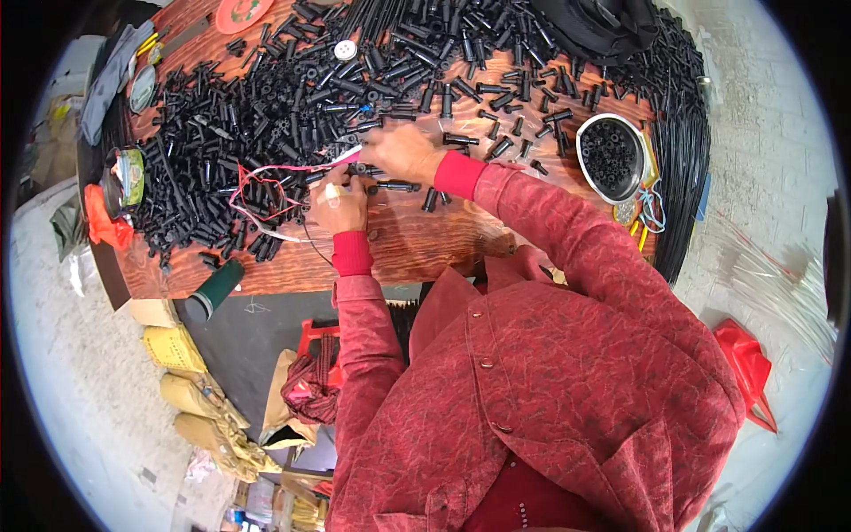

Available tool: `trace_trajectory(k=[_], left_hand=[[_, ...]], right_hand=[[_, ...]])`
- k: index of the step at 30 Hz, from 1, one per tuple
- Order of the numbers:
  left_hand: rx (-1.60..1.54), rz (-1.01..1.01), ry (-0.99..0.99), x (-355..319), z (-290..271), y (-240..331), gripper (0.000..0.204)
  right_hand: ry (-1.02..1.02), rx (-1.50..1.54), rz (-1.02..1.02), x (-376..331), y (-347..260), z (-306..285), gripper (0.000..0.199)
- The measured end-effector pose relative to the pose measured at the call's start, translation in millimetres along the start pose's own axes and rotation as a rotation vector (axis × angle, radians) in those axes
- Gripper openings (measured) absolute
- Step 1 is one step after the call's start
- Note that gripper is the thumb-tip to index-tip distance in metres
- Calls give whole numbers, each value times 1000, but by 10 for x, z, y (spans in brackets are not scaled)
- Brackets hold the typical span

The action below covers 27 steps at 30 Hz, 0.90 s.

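My left hand is at the near side of a heap of small black plastic tubular parts, fingers curled in a pinch. A pale wrap shows on one finger. Just beyond it, my right hand reaches in from the right, fingers bent and closed, slightly blurred. What either hand holds is too small or hidden to make out. A pink and white strip runs from beside my right hand across the heap, tangled with red strands. One black tubular part lies just right of my left hand.
A white-rimmed bowl of small black rings stands at the right. A dark green cylinder lies at the front left edge. A black bag, a red plate and a white button-like disc sit farther back. Thin black rods line the right edge.
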<state>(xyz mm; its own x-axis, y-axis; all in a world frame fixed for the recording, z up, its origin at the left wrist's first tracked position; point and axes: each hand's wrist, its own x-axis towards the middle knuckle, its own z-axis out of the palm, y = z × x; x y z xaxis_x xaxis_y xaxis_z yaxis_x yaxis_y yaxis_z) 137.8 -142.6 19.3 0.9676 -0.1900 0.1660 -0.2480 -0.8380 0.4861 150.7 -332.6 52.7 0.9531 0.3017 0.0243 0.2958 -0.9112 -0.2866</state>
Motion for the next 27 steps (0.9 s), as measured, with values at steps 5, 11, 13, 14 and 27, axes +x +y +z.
trace_trajectory(k=[5,11,13,14,27], left_hand=[[-123,-98,-15,-67,-64,91,18],[-4,64,43,-422,-293,78,16],[-44,64,44,-511,-281,15,16],[-86,67,43,-544,-278,-19,17],[-24,17,132,-495,-478,-320,18]], right_hand=[[-56,-5,-69,168,-198,363,13],[-141,-7,-91,191,-363,202,16],[-56,-67,-92,157,-359,275,16],[-59,-66,-94,131,-346,302,16],[150,464,540,-1449,831,-1319,24]])
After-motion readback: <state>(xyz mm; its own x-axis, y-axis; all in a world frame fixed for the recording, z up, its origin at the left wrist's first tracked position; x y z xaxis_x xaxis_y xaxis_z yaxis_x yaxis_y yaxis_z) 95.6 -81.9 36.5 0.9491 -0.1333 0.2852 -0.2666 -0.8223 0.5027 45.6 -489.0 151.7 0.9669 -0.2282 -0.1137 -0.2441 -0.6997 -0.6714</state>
